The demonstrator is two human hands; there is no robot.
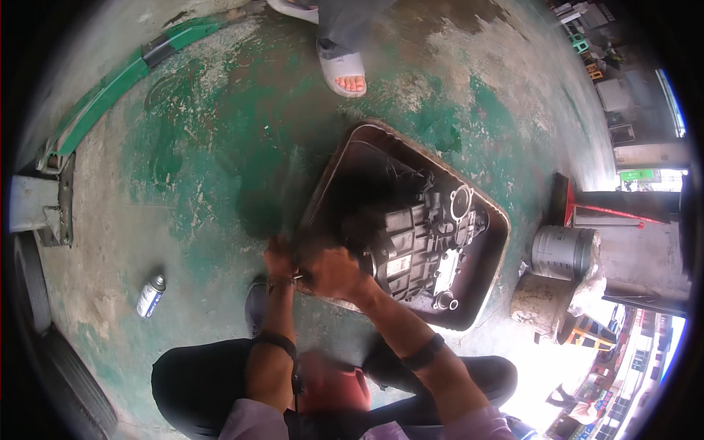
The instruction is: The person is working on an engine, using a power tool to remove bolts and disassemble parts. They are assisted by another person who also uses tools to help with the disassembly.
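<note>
While the hands [335, 274] are near the tray [482, 284], a can [151, 297] sits left.

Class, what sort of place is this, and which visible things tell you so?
Probably a vehicle repair workshop: a grey ribbed metal casing, likely a gearbox, lies in a dark rectangular tray, with what look like black rubber tyres at the left edge.

Vehicle workshop: metal casing [412, 246] in tray [477, 282], tires [70, 381].
</note>
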